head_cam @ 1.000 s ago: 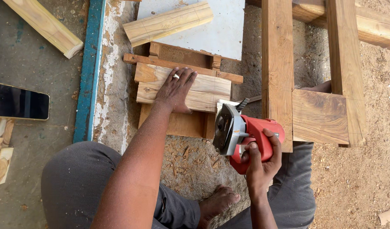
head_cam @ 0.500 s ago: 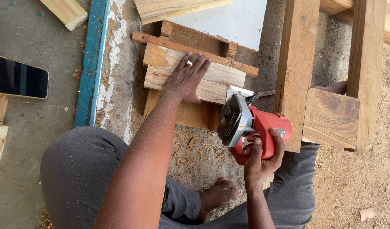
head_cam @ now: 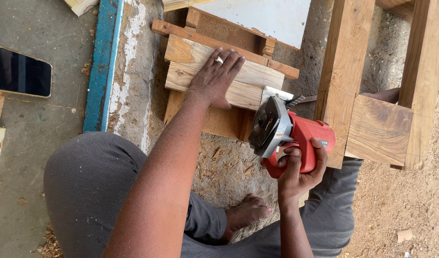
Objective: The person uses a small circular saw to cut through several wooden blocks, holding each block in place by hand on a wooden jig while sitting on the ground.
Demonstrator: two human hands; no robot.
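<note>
Kickback risk: my right hand [head_cam: 296, 169] grips the red power planer [head_cam: 288, 136] at the plank [head_cam: 250, 81] end; my left hand [head_cam: 217, 76], flat and open, pins that plank just beside the tool, so a slip could reach my fingers.

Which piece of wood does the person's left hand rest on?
The pale plank lying across the low wooden stand; the left hand lies flat on it, unlike the tall frame at right.
</note>
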